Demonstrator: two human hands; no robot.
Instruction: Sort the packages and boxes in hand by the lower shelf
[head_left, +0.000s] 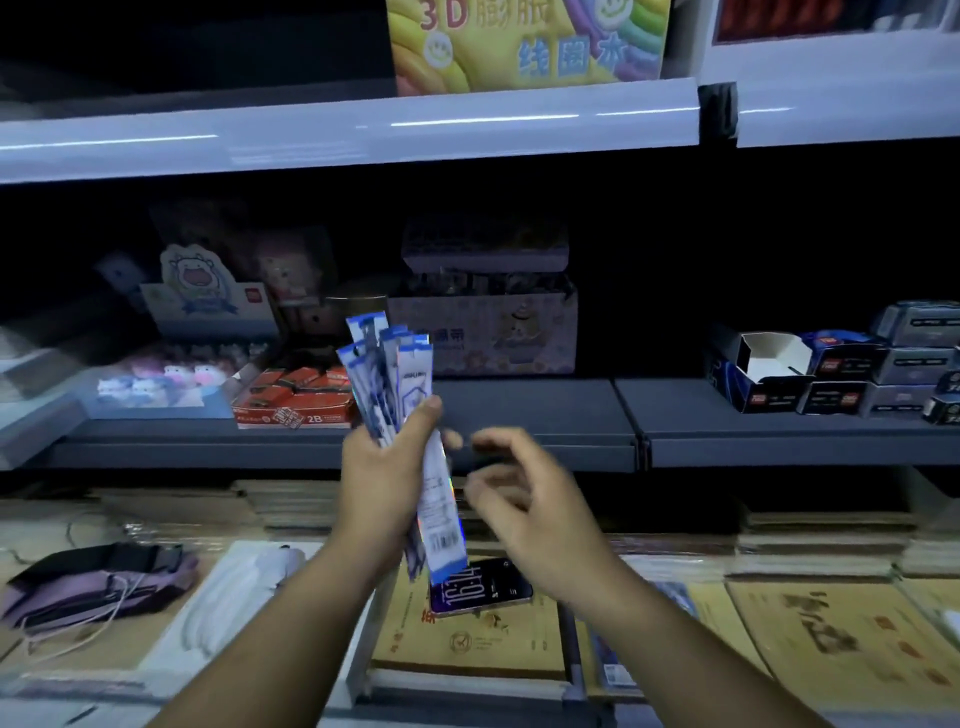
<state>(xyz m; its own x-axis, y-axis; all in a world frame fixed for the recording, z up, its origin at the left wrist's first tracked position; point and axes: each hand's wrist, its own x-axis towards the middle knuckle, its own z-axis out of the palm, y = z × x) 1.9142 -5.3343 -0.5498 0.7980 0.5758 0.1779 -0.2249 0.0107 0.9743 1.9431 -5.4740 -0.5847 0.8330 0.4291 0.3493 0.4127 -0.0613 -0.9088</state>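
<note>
Packets (395, 374) fanned upright, long axis 12-to-6, gripped by left hand (382, 478); right hand (524, 499) at 3 o'clock, fingers (485, 441) loosely curled, empty.

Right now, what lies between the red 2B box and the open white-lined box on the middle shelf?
In the head view, bare grey shelf separates the red 2B box from the open white-lined box.

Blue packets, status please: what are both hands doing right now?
Left hand grips blue packets, fanned upright. Right hand beside them, blurred, fingers loosely curled, holding nothing. Phone lies below.
</note>
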